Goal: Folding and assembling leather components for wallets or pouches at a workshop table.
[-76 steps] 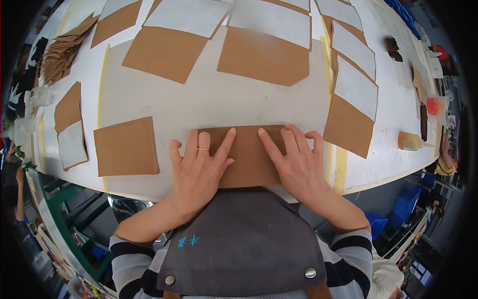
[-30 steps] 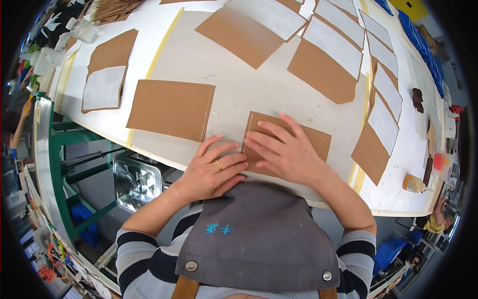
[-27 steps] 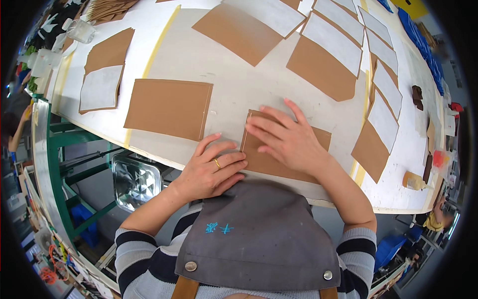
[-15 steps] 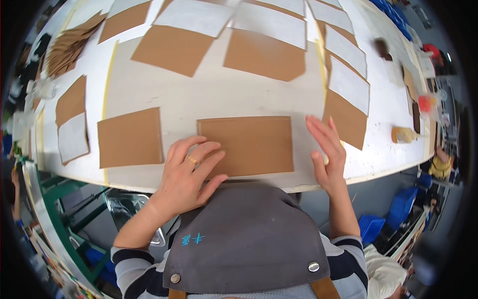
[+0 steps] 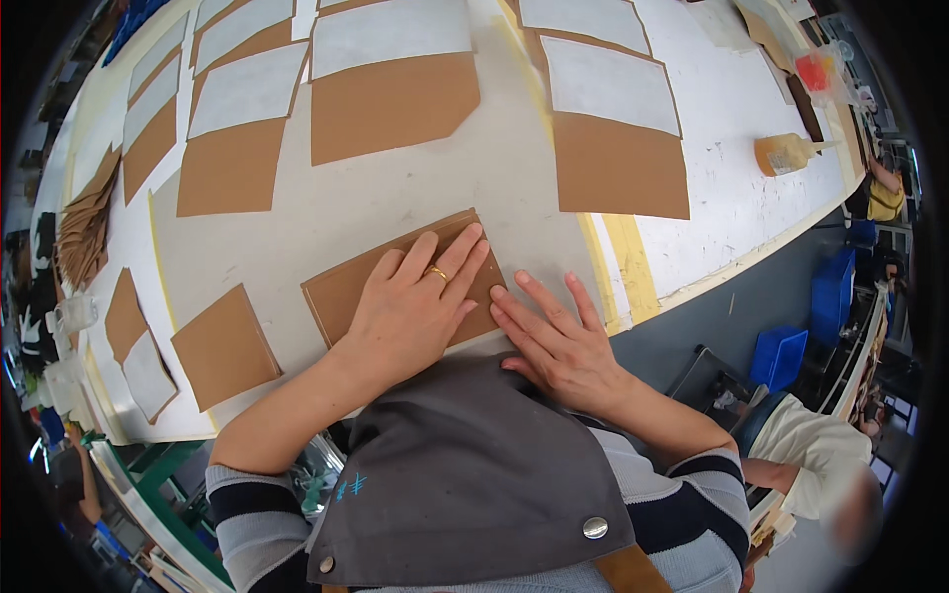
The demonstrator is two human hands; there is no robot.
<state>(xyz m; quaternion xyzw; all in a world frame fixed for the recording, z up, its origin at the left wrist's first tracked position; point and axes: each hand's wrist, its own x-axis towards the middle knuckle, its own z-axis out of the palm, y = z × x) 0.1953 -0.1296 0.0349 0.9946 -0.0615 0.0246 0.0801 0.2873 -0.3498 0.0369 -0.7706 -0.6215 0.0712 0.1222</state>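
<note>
The left hand (image 5: 410, 301) lies flat, fingers slightly parted, on the brown panel (image 5: 338, 295), while the right hand (image 5: 563, 346), fingers spread, touches the panel's right side near the front edge of a pale table (image 5: 732, 208), with grey floor (image 5: 672, 321) and blue bins (image 5: 778, 360) farther right.

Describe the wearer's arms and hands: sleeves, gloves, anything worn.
Both arms: knit sleeves in wide grey and near-black stripes, ending near the elbows; forearms bare. Left hand: ungloved, a plain gold-coloured ring on one finger. Right hand: ungloved, no ring visible. No watch, bracelet or cable visible on either wrist.
</note>
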